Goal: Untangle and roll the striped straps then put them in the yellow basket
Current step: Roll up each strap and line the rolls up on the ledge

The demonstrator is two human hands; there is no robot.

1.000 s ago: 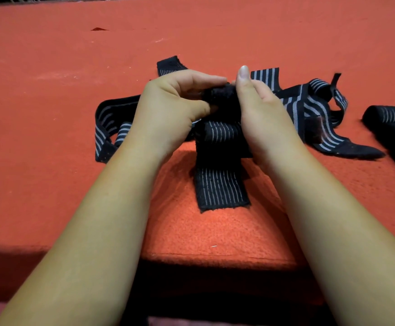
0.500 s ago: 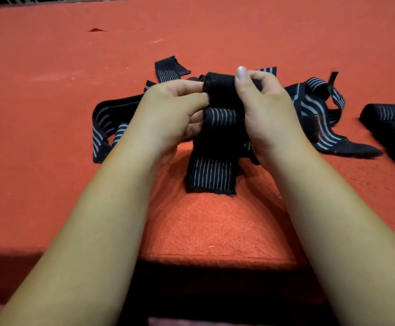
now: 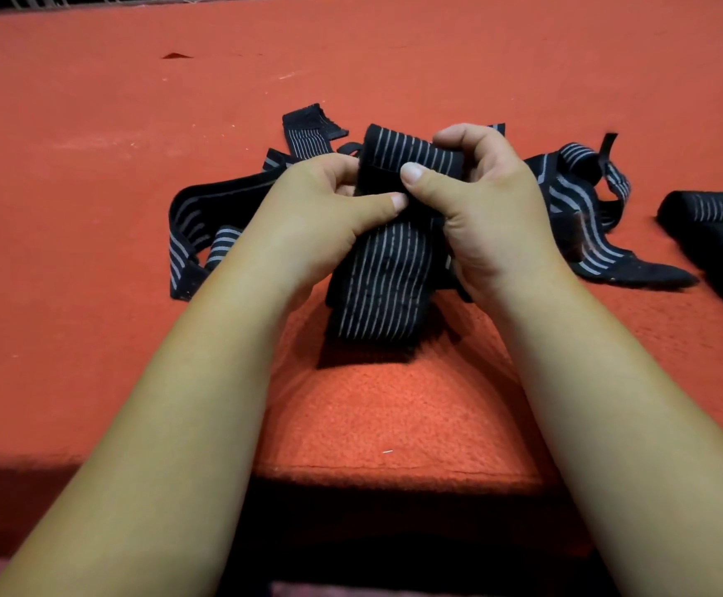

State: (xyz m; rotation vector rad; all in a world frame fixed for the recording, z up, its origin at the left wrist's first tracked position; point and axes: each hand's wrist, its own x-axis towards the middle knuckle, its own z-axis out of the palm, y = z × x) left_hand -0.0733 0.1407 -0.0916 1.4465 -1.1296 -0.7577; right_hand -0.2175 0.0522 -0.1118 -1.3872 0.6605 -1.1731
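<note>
Surface: red carpet is spread under everything, edge to edge.
Strap in hand: one striped strap is held up mid-frame, rolled at the top, with its flat tail hanging down to the carpet.
Left hand: fingers are curled, and the roll's left edge is pinched under the thumb.
Right hand: fingers are wrapped round the roll's right end, thumb pressed on the front.
Done: finished-looking rolls are parked at the far right; the count can't be told.
Left: this roll is judged roughly half done, and the loose tangle behind the hands isn't sorted yet.
Basket: not seen anywhere, so nothing is counted as put away.
</note>
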